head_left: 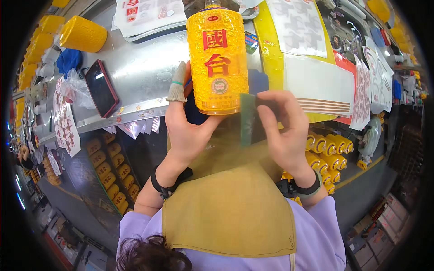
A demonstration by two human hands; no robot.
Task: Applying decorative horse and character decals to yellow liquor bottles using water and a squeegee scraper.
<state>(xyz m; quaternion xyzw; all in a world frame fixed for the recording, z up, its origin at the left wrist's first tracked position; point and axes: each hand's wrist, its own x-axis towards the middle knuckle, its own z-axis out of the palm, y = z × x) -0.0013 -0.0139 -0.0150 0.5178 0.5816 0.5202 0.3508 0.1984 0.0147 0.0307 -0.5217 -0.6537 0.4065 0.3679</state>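
A large yellow bottle [218, 49] with an embossed surface, red characters and a small round emblem stands in front of me at the table's near edge. My left hand [190, 128] is wrapped around its lower left side, the thumb under the base. A cloth finger cover with a green band [177, 84] sits on one of its fingers. My right hand [285, 124] pinches a thin green squeegee-like scraper [247, 118] between thumb and fingers. The scraper's upper end is beside the bottle's lower right edge; whether they touch I cannot tell.
On the metal table [135, 74] lie a red-cased phone [101, 88], a blue cloth [69, 60] and another yellow bottle [83, 34]. Printed decal sheets [300, 27] rest on a yellow board to the right. Racks of yellow bottles [326, 156] stand below on both sides.
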